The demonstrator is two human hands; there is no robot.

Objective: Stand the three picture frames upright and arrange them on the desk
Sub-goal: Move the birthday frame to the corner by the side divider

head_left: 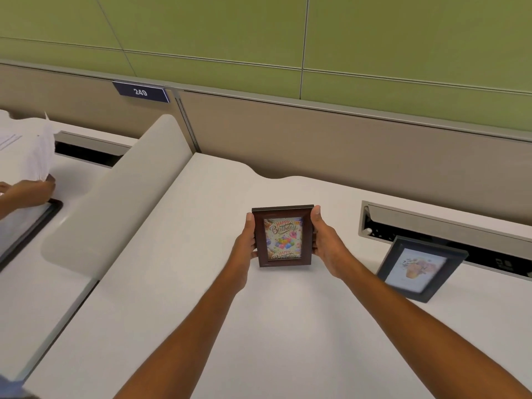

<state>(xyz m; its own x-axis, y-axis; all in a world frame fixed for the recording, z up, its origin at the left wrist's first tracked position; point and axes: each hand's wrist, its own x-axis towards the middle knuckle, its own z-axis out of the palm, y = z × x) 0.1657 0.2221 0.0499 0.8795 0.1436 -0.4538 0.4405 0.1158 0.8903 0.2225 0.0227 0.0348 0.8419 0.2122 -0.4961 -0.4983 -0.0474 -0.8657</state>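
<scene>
- Standing roughly upright with its birthday print facing the camera, the brown picture frame point(283, 237) is gripped at both side edges: the left hand point(245, 243) is curled round its left edge and the right hand point(326, 244) round its right edge.
- Whether its lower edge touches the white desk point(201, 298) cannot be told.
- To the right of the brown frame, well apart, a black picture frame point(420, 269) is seen tilted back and turned at an angle.
- Behind and to the right of the brown frame, an open cable trough point(431, 223) is set into the desk.
- To its left, a rounded white divider point(115, 197) is seen; beyond that, another person's hand point(28, 191) holds papers point(34, 151).
- Behind the brown frame, a beige partition point(345, 145) is topped by green wall panels point(288, 30); up and to the left, a plate marked 249 point(141, 92) is fixed.
</scene>
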